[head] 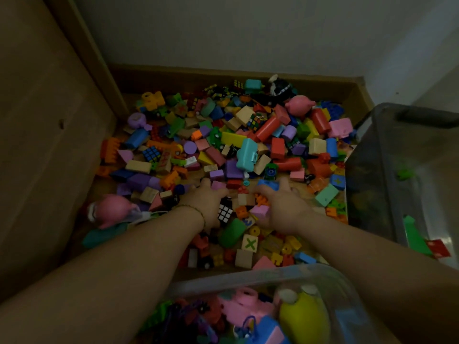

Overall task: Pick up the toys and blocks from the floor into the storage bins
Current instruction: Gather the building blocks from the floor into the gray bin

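Note:
A dense heap of coloured toy blocks [248,140] covers the wooden floor between the walls. My left hand [206,204] and my right hand [283,207] are both down in the near part of the heap, palms facing each other and fingers curled. A black puzzle cube [224,212] lies against my left palm, and a small pink block [218,186] is at its fingertips. My right fingers curl over a blue block [270,186], and a pink block [260,211] rests against that palm. A clear storage bin [330,276] at the bottom holds several toys.
A second clear bin [387,150] stands at the right, beside the heap. Wooden furniture panels [49,120] close off the left side. A pink round toy [111,209] lies at the left by my forearm. The white wall [223,33] is behind.

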